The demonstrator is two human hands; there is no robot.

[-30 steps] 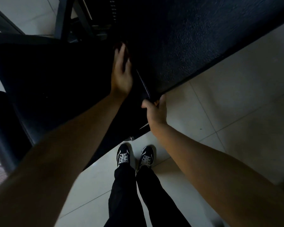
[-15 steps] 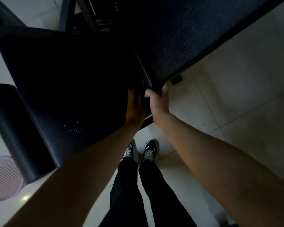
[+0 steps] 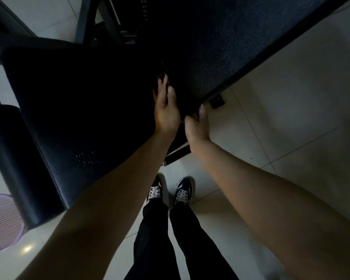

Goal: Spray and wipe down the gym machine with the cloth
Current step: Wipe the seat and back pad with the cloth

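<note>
The gym machine has a black seat pad [image 3: 79,110] on the left and a textured black back pad [image 3: 230,47] rising to the upper right. My left hand [image 3: 166,106] lies flat, fingers straight, in the dark seam where the two pads meet. Whether a cloth lies under it I cannot tell; that spot is too dark. My right hand [image 3: 196,126] grips the lower corner of the back pad, thumb up along its edge. A patch of small droplets [image 3: 87,158] shines on the seat. No spray bottle is in view.
A black roller pad [image 3: 10,150] hangs beside the seat at the left, with a purple ribbed basket [image 3: 0,221] on the floor below it. The machine's metal frame [image 3: 85,19] stands at the back. My shoes [image 3: 170,190] are on pale floor tiles.
My left hand slid back along the seam toward the seat's near edge, then forward again a little. My right hand stayed on the back pad's corner.
</note>
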